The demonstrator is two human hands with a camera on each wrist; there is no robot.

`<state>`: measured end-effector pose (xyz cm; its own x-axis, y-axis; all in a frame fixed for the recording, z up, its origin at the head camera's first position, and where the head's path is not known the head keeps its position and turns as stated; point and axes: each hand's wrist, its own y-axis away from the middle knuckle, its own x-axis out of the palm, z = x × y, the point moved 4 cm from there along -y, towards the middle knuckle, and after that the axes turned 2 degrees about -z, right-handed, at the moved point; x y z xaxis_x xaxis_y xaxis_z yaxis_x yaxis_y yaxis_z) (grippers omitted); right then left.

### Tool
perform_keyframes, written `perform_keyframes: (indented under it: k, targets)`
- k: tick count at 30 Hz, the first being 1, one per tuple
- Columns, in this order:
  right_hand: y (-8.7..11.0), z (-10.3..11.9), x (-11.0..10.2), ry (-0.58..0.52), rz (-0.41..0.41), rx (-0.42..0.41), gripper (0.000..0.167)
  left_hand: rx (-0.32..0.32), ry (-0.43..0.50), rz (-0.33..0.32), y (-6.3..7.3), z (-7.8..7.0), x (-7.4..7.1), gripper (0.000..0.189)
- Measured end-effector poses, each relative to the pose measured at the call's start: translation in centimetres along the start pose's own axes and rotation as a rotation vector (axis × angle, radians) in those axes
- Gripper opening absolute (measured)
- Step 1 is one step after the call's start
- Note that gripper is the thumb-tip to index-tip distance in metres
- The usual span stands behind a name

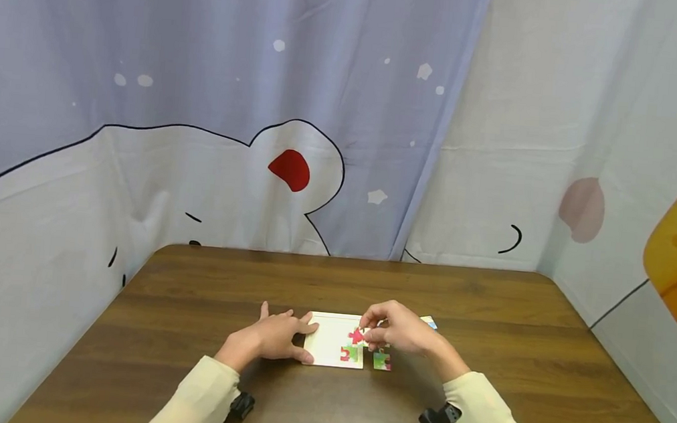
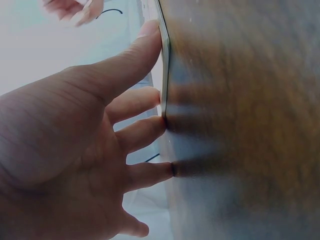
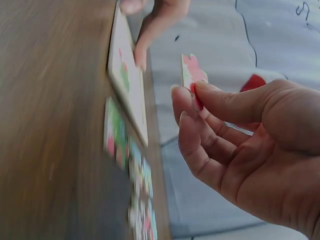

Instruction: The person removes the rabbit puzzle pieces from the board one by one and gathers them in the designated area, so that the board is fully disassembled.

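Observation:
A pale puzzle board (image 1: pixel 324 338) lies on the table, with a green and red jigsaw piece (image 1: pixel 353 354) in its near right corner. My left hand (image 1: pixel 274 337) rests at the board's left end, fingers spread; thumb and fingertips touch its edge in the left wrist view. Between thumb and forefinger, my right hand (image 1: pixel 402 329) pinches a red and white jigsaw piece (image 3: pixel 192 70). That piece is held above the right part of the board, apart from it in the right wrist view.
A loose green jigsaw piece (image 1: pixel 382 361) lies just right of the board. More loose pieces (image 3: pixel 141 172) lie beyond it, partly hidden by the right hand in the head view. The brown wooden table (image 1: pixel 198 293) ends at a printed curtain (image 1: pixel 369 140).

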<state>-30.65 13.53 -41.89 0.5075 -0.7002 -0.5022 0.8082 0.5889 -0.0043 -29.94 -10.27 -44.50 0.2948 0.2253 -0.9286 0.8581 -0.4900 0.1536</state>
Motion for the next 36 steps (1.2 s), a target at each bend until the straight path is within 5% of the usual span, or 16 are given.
perform_keyframes:
  k: [12, 18, 36]
  targets:
    - [3.7, -3.1, -3.9, 0.036, -0.035, 0.128, 0.013, 0.018, 0.007, -0.012, 0.1, 0.1, -0.1, 0.074]
    - [4.6, -4.1, -3.8, 0.050, 0.006, 0.157, 0.009, 0.010, 0.009, -0.016, 0.1, 0.4, 0.0, 0.073]
    - [4.7, -4.3, -3.4, 0.139, -0.048, 0.167, 0.008, 0.017, 0.024, -0.017, 0.3, 0.4, -0.2, 0.073]
